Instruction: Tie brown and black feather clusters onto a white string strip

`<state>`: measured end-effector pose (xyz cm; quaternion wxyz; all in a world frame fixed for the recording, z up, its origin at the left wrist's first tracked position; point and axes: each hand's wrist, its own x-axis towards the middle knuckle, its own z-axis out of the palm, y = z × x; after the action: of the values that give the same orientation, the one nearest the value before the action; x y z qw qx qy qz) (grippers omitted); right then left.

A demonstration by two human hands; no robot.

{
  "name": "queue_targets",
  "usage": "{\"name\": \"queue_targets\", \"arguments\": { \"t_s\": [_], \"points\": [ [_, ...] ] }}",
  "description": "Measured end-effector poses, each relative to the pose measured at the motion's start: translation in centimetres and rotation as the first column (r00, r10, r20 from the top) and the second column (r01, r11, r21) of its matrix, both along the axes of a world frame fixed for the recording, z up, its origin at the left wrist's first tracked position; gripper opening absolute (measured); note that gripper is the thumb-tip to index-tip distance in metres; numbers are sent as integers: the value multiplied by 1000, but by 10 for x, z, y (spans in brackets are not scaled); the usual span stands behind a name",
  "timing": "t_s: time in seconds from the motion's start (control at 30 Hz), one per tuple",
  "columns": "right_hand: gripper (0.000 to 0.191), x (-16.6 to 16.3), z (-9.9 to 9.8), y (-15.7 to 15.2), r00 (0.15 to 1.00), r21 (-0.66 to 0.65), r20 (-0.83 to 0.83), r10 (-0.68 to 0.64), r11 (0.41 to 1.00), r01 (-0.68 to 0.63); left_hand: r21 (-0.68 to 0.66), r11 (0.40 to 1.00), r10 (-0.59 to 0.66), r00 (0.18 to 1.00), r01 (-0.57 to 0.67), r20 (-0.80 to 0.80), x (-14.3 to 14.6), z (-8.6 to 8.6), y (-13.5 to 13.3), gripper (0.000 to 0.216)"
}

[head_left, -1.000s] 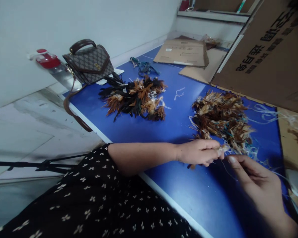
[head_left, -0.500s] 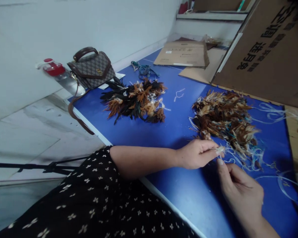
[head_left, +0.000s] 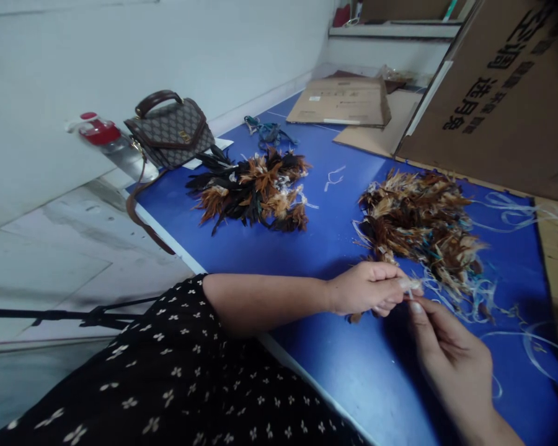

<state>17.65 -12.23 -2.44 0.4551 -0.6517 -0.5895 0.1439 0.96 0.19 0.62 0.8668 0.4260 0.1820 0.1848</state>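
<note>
My left hand (head_left: 369, 288) is closed around a small bunch of feathers; its pale quill end (head_left: 415, 285) pokes out past the thumb, and dark tips (head_left: 354, 318) show under the hand. Thumb and forefinger of my right hand (head_left: 451, 353) pinch a thin white string (head_left: 410, 295) right at that end. Most of the bunch is hidden by my fingers. Just beyond the hands lies a heap of brown feathers (head_left: 418, 214), with loose pale strings (head_left: 481, 297) at its near right side.
Further left lies a pile of black and orange feathers (head_left: 260, 192). Behind it are teal cords (head_left: 270, 131), a handbag (head_left: 172, 130) and a red-capped bottle (head_left: 116, 145). Cardboard (head_left: 339, 102) lies at the back, and a large carton (head_left: 502, 99) stands at right on the blue tabletop (head_left: 325, 371).
My left hand's fingers have curled further round the bunch, and dark feather tips now show below it. The right fingertips have come up against the bunch's end with the string.
</note>
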Motion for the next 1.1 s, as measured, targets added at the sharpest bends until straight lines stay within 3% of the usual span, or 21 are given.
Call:
{"name": "queue_targets", "arguments": {
  "t_s": [0.13, 0.27, 0.37, 0.57, 0.8, 0.97, 1.1],
  "points": [
    [25, 2, 5, 4, 999, 11, 23, 23, 1000, -23, 62, 997, 49, 998, -46, -41, 2, -10, -2, 37],
    [31, -2, 8, 5, 999, -54, -41, -8, 999, 5, 219, 975, 59, 995, -39, -86, 1, -15, -2, 26],
    [34, -9, 9, 2, 993, -95, -113, 16, 995, -27, 221, 974, 76, 986, -42, -146, 1, -12, -4, 15],
    [26, -20, 15, 2, 995, 6, 97, 13, 1000, -13, 225, 963, 196, 955, -146, -222, 4, 1, -13, 15],
    [18, -12, 15, -2, 976, 40, 207, 65, 996, -75, 94, 985, 166, 954, -146, -250, 5, 3, -9, 14],
    [16, -5, 10, -7, 962, 63, 264, 68, 994, -87, -24, 985, 164, 970, -171, -179, 6, 6, -7, 27],
    [16, -7, 10, -7, 954, 60, 291, 65, 994, -87, -37, 985, 157, 968, -167, -194, 2, 10, -5, 31]
  ]
}}
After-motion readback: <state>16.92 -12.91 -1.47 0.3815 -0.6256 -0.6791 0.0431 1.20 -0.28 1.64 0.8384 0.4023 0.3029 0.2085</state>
